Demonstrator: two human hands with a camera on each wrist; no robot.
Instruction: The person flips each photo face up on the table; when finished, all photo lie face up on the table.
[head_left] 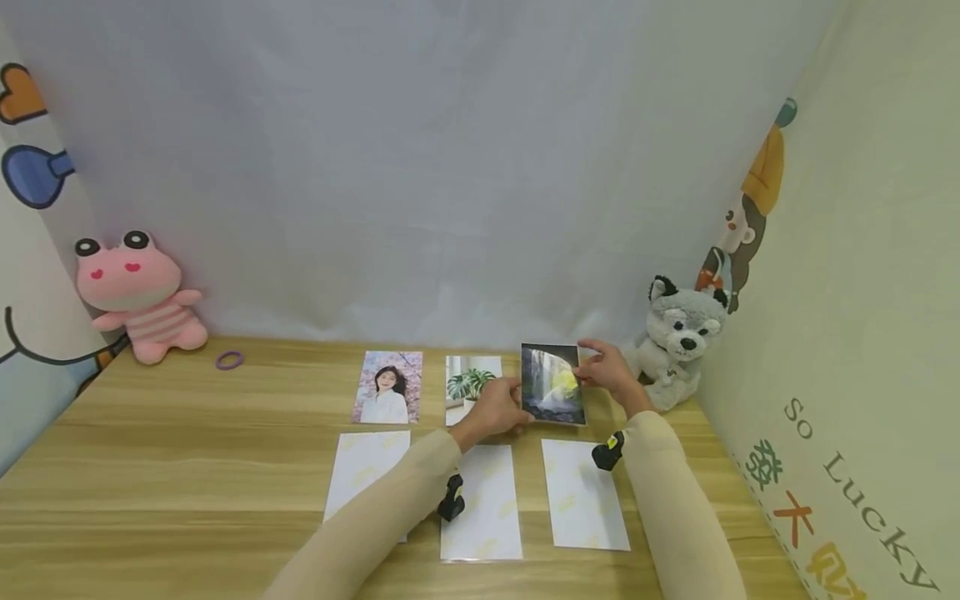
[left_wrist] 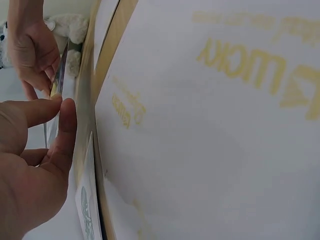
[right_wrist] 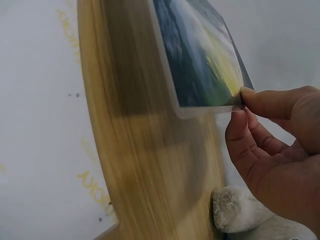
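Note:
Between both hands is a glossy waterfall photo (head_left: 551, 385), raised above the table at the back right. My left hand (head_left: 497, 407) pinches its left edge between thumb and fingers, and my right hand (head_left: 609, 372) pinches the right edge. A clear or pale border runs round this waterfall photo (right_wrist: 200, 60) in the right wrist view. Left of it lies a plant photo (head_left: 468, 379), partly hidden by my left hand. Further left is a portrait photo (head_left: 387, 387) of a person in white. Seen nearly edge-on in the left wrist view, the waterfall photo (left_wrist: 59, 75) stands off the tabletop.
Nearer me, three white sheets with yellow print lie in a row: a left sheet (head_left: 363, 467), a middle sheet (head_left: 483, 525) and a right sheet (head_left: 585, 500). A plush husky (head_left: 678, 333) sits beside my right hand. A pink plush frog (head_left: 142, 296) and a purple ring (head_left: 229, 353) are far left.

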